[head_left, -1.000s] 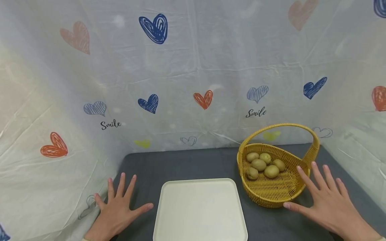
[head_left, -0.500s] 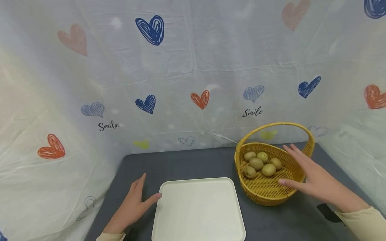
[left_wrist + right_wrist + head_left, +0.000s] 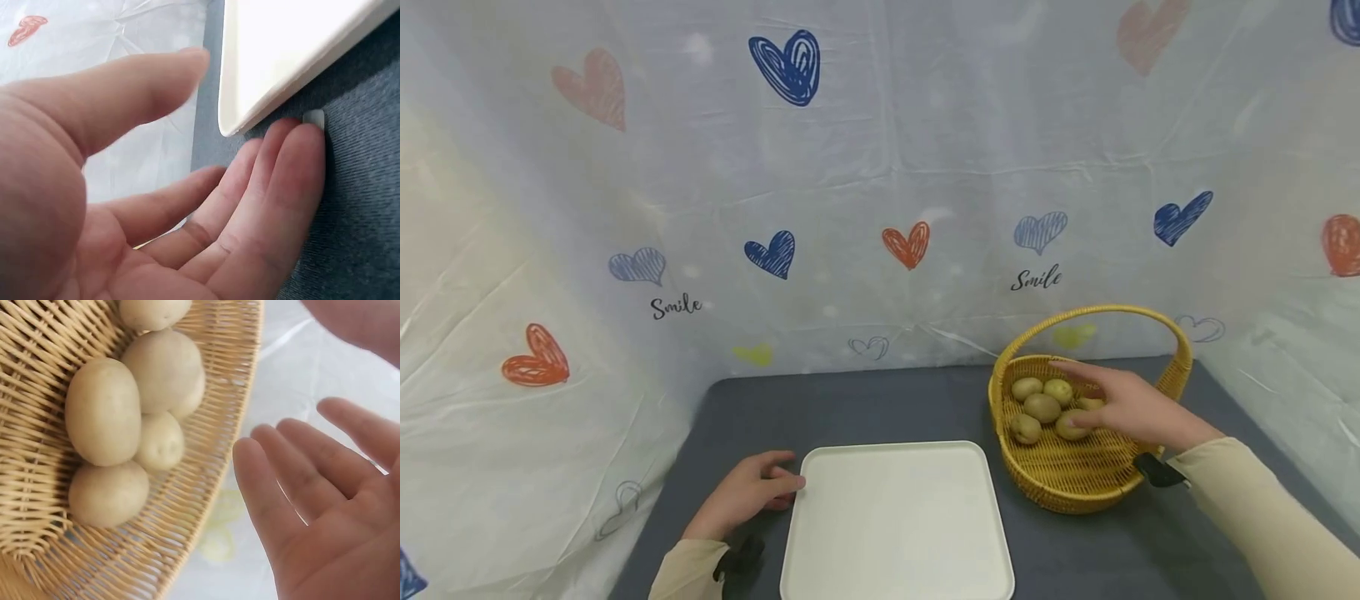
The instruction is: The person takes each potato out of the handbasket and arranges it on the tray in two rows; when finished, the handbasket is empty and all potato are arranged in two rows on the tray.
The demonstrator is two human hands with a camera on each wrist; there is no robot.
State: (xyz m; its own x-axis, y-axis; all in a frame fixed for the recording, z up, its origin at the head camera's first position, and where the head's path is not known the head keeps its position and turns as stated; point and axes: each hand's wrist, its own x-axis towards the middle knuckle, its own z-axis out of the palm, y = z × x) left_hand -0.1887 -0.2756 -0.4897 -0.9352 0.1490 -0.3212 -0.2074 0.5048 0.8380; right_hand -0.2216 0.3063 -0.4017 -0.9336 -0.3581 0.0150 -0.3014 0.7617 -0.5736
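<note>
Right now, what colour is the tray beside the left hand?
The tray is plain off-white; the head view shows it best.

Makeshift tabletop booth: white sheeting (image 3: 850,150) on three sides, printed hearts (image 3: 907,247), "Smile" lettering (image 3: 1036,278), dark grey tabletop (image 3: 865,408). Room beyond: can't tell.

Grey tabletop (image 3: 857,408), apparently cloth-covered, white tray (image 3: 895,525), wicker basket (image 3: 1067,500)

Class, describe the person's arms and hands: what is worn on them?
The left hand and right hand are ungloved. A plain cream sleeve covers each forearm, and a small black item shows at each wrist.
</note>
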